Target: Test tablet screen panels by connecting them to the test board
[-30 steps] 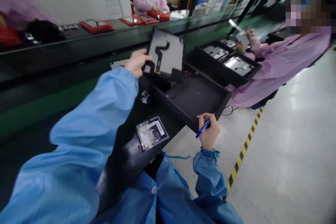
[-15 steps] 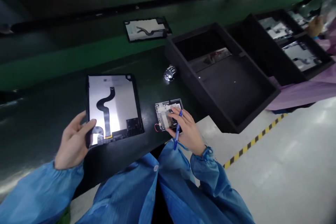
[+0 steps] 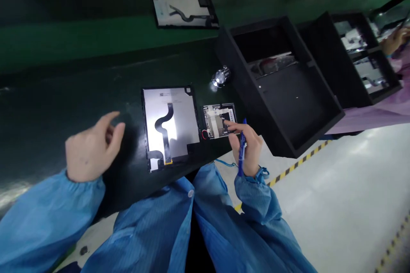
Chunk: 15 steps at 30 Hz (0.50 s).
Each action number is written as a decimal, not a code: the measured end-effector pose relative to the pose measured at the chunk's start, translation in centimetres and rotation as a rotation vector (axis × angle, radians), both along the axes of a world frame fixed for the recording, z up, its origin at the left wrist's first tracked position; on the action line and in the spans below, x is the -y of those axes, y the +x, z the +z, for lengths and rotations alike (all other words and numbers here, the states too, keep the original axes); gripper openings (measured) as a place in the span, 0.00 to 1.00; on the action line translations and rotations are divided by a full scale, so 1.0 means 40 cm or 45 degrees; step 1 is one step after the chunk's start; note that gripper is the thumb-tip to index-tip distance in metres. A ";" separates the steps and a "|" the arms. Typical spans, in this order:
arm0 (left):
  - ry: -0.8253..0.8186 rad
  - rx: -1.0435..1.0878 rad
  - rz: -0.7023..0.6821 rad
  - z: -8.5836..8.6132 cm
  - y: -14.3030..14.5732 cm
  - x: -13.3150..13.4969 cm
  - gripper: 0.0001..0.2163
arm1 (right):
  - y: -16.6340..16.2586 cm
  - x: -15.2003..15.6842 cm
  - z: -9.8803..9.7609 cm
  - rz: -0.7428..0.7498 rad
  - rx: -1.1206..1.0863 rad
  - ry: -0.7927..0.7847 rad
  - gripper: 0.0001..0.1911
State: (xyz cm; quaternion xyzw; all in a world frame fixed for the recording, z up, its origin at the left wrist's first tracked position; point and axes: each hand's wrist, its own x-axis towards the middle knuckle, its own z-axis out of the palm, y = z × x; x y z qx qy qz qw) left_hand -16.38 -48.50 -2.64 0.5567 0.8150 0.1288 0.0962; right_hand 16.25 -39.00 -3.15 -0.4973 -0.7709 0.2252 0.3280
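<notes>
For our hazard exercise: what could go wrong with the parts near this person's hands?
The right hand holds a blue pen while touching the small circuit board; the pen might scratch it. That board lies near the edge of the table and could slide off. The exposed flex cable on the panel could snag.

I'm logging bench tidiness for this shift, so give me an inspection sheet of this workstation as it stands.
Surface: dark glossy bench.
Job's things: tablet panel lies flat, flex cable up; small board lies just right of it.
Clutter: metal knob; black tray; second panel on the green belt.
Grippers: left hand open, left of the tablet panel, holding nothing; right hand grips a blue pen, fingertip on the small board.
Cables: red wire at the small board's corner; blue coiled cord below the bench edge.
Surroundings: co-worker's hand, more trays, striped floor tape.
</notes>
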 end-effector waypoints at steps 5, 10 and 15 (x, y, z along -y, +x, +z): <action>0.254 0.037 -0.398 -0.055 0.039 -0.057 0.26 | -0.130 0.059 0.007 0.357 -0.385 -0.471 0.16; 0.159 0.046 -0.597 -0.121 0.058 -0.113 0.29 | -0.250 0.075 -0.045 0.379 -0.329 -0.680 0.13; 0.167 0.109 -0.656 -0.129 0.026 -0.146 0.29 | -0.269 0.068 -0.062 0.287 -0.229 -0.520 0.17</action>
